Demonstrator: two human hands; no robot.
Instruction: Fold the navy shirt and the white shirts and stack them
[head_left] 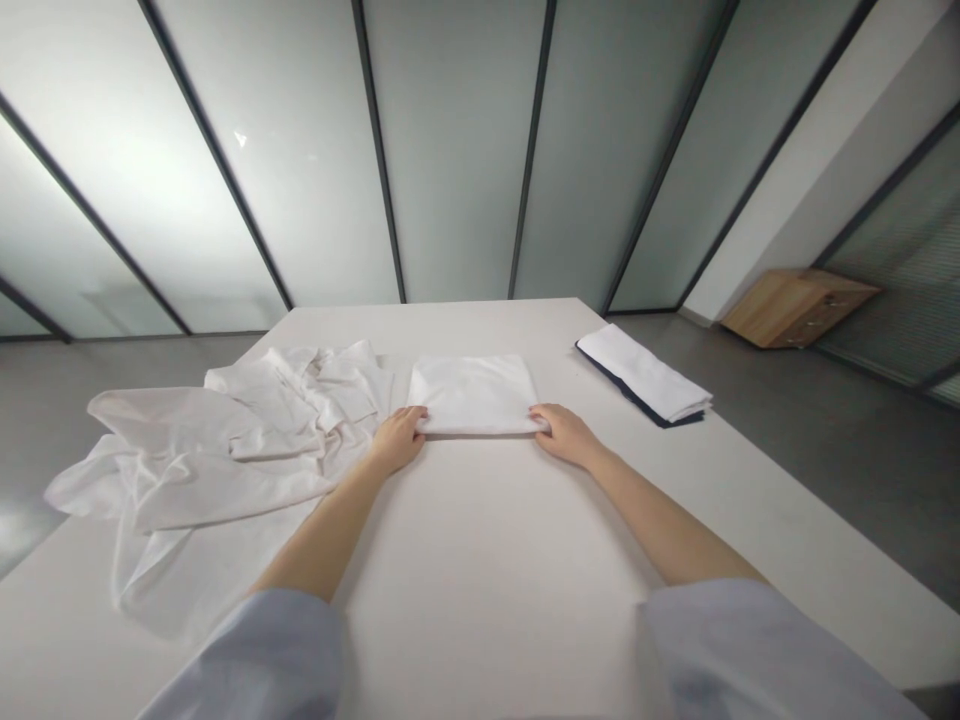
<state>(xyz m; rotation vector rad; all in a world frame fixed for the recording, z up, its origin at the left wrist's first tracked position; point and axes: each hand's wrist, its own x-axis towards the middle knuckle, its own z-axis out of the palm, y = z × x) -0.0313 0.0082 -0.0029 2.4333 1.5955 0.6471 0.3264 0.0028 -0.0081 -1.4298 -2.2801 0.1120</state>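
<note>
A folded white cloth (474, 392) lies flat on the white table (495, 560), its near edge straight. My left hand (400, 440) grips its near left corner, thumb and fingers closed on the fabric. At the near right corner, my right hand (566, 434) pinches the cloth the same way. Left of my left hand spreads a crumpled heap of thin white fabric (285, 430), part of it hanging past the table's left edge. What sort of cloth article each one is, I cannot tell.
Toward the table's right edge lies a folded white cloth stack (641, 370) with a dark navy layer (630, 392) beneath. Beyond the table stand frosted glass panels (457, 150) in dark frames. A wooden cabinet (795, 305) sits on the grey floor at the far right.
</note>
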